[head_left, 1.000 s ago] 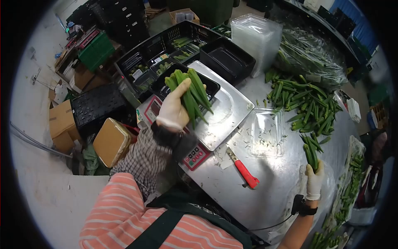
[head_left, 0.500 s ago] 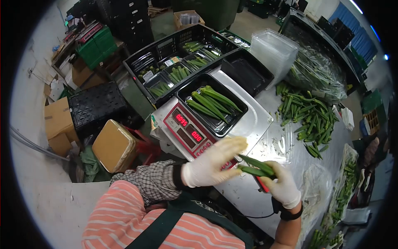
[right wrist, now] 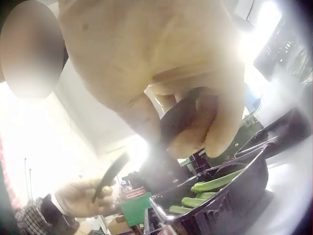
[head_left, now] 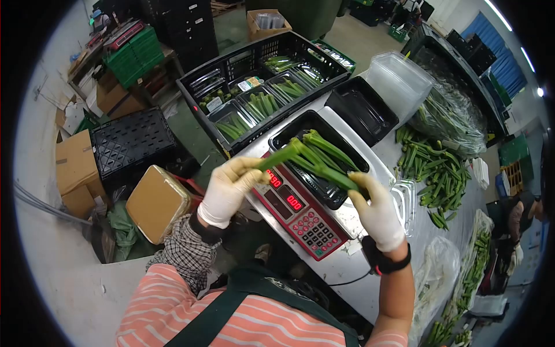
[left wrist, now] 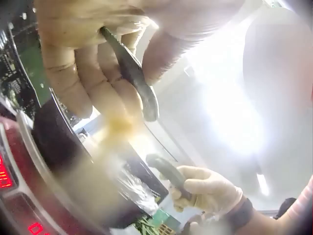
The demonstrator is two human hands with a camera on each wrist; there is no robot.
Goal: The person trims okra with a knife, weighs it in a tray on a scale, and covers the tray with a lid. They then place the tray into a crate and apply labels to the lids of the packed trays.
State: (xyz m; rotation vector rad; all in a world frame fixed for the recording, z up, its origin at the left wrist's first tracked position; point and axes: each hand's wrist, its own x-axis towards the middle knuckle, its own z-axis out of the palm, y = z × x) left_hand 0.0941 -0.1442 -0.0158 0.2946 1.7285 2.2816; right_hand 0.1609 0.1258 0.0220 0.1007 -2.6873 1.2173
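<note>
Both hands wear whitish gloves. My left hand (head_left: 228,188) pinches one green okra pod (head_left: 278,157) between thumb and fingers, beside the scale's display. My right hand (head_left: 377,213) grips another okra pod (head_left: 338,177) whose tip points left over the tray. Below the pods, a black plastic tray (head_left: 292,123) holds several okra pods (head_left: 330,149) lying side by side. The tray stands on a digital scale (head_left: 315,232) with lit red figures, partly hidden by the left hand. In the right wrist view the tray (right wrist: 230,203) is below the right hand (right wrist: 195,117).
A black crate (head_left: 231,144) of packed okra trays stands behind the scale. Right of it are an empty black tray (head_left: 361,110), stacked clear lids (head_left: 399,84) and a loose okra pile (head_left: 433,168). Clear plastic (head_left: 436,272) lies at the right, where another person (head_left: 514,220) is visible.
The left hand's bunch of okra went into the tray, and the hand drew back. The right hand came left from the pile with okra. Now each hand holds a pod near the tray.
</note>
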